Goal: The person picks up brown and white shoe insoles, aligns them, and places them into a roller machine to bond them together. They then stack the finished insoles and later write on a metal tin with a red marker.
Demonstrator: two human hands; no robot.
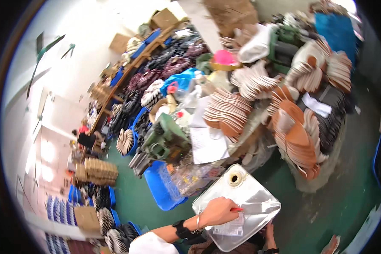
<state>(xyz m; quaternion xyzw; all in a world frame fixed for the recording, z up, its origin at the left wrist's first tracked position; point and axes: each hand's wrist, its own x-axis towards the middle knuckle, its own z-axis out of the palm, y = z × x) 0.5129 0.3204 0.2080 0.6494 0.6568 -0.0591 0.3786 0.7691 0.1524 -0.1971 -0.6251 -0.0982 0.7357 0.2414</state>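
A square silver metal tin [230, 192] is in front of me at the lower middle, its top facing up and tilted. A round spout opening [234, 178] shows near its far corner, and a pale label [229, 226] lies on the near part. My left hand [218, 211] is closed over the tin's top, with a thin red piece [237, 209] sticking out of the fist; the rest of that piece is hidden. Beside the tin's lower right edge is my right hand [270, 235], mostly hidden by the tin, its fingers out of sight.
Ahead stands a heap with stacked brown and white sole-shaped pieces [228, 112], white papers [208, 144] and a green machine [167, 137]. A blue bin [158, 186] sits left of the tin on the green floor [129, 180]. Further left are stacked cartons [97, 171] and filled blue tubs.
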